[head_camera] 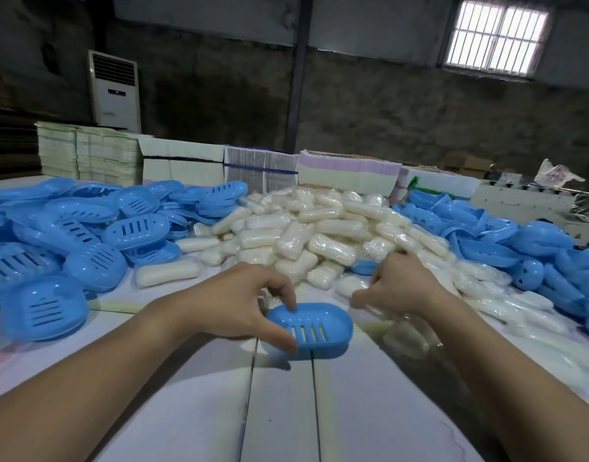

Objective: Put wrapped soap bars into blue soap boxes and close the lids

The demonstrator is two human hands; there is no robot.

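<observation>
At table centre, left hand [243,301] pinching a smooth oval blue soap box [314,328], slotted, thumb on its near rim; right hand [399,285], fingers curled, grasp unclear, at a heap of glossy film-wrapped soap bars [319,235]; blue boxes [86,228] piled beside.

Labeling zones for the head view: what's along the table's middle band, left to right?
Pile of slotted blue soap boxes → heap of wrapped soap bars → pile of blue lids. Nearer the camera: left hand gripping a blue box, then right hand at the heap's edge.
</observation>
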